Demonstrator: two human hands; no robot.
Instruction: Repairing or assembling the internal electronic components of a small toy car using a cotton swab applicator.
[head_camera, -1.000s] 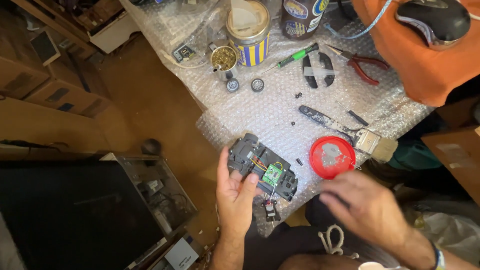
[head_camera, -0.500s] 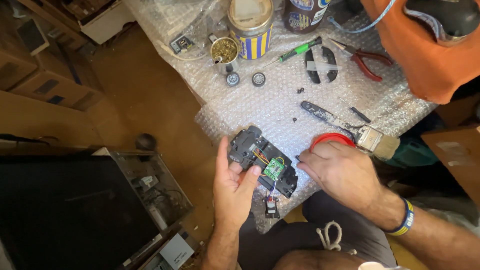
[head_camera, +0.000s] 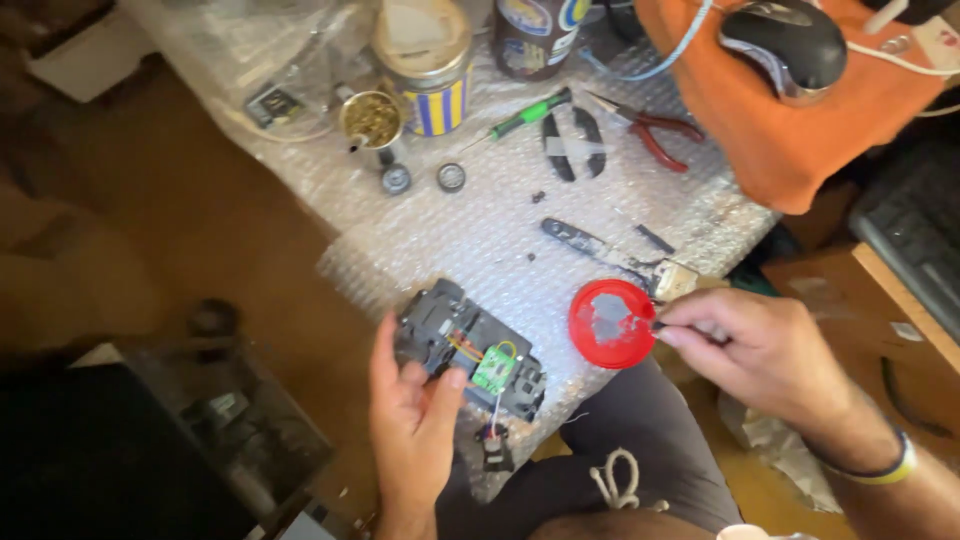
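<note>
Below, a dark chassis (head_camera: 468, 358) is gripped by the left hand (head_camera: 415, 430).
Something small, too small to tell, is pinched by the right hand (head_camera: 760, 350) at the red lid (head_camera: 612, 322).

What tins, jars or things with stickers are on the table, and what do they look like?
Tin can: top of the table, round, pale lid, blue and yellow stripes.
Dark jar: right of the tin, round, brown, with a blue and yellow label.
Small open tin: left of and below the striped tin, round, full of brassy bits.
Red lid: beside the right hand, round, grey smear inside.
</note>
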